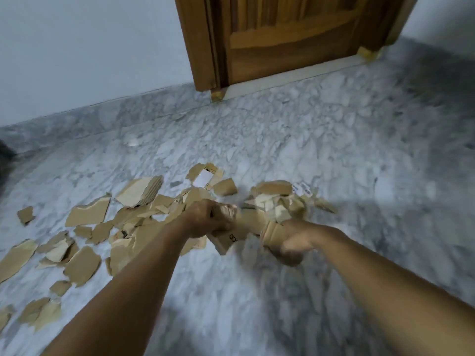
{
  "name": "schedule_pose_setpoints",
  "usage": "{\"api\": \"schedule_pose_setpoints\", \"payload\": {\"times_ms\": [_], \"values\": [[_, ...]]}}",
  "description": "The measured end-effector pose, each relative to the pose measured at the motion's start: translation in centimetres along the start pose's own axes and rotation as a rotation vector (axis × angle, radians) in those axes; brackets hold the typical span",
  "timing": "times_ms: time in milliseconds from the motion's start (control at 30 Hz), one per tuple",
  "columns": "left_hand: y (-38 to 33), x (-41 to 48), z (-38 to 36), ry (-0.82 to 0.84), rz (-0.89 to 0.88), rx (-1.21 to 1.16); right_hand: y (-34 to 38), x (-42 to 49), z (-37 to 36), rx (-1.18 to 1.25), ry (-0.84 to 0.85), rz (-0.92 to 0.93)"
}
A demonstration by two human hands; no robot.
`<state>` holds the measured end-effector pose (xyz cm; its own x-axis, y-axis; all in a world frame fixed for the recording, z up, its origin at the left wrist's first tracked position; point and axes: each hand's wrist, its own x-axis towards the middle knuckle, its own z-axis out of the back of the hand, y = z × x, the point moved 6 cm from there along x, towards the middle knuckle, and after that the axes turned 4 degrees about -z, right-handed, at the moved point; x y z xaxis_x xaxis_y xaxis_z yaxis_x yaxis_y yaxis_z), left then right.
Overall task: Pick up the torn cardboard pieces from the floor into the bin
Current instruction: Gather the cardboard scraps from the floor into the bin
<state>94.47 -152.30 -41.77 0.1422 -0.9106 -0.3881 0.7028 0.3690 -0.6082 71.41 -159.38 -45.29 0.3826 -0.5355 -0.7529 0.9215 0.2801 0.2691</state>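
Observation:
Several torn brown cardboard pieces (87,211) lie scattered over the grey marble floor, mostly left of centre. My left hand (205,219) grips one end of a bundle of cardboard pieces (246,224) held above the floor. My right hand (290,240) grips the other end, with a clump of torn scraps (280,201) bunched above its fingers. One held piece (226,242) with black print hangs below the hands. The frame is motion-blurred. No bin is in view.
A wooden door (290,39) stands shut in its frame at the back. A pale wall (90,52) runs along the left. A dark object (6,152) pokes in at the left edge. Bare marble floor (359,150) stretches to the right.

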Motion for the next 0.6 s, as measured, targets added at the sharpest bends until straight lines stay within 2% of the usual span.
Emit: {"api": "schedule_pose_setpoints", "payload": {"times_ms": [167, 267, 333, 467, 600], "values": [[-5.1, 3.5, -1.0, 0.317, 0.046, 0.364, -5.0, -0.1, 4.7, 0.172, -0.008, -0.049], [-5.6, 5.9, -2.6, 0.419, 0.014, 0.539, -5.8, 1.1, 5.0, 0.252, -0.037, -0.061], [-5.0, 6.8, -4.2, 0.440, -0.029, 0.595, -5.6, 2.5, 4.7, 0.272, -0.097, -0.102], [-2.8, 8.3, -6.6, 0.348, -0.115, 0.723, -4.1, 5.6, 2.1, 0.285, -0.166, -0.207], [-0.9, 10.1, -7.3, 0.343, -0.204, 0.662, -2.7, 6.8, -0.1, 0.222, -0.282, -0.284]]}}
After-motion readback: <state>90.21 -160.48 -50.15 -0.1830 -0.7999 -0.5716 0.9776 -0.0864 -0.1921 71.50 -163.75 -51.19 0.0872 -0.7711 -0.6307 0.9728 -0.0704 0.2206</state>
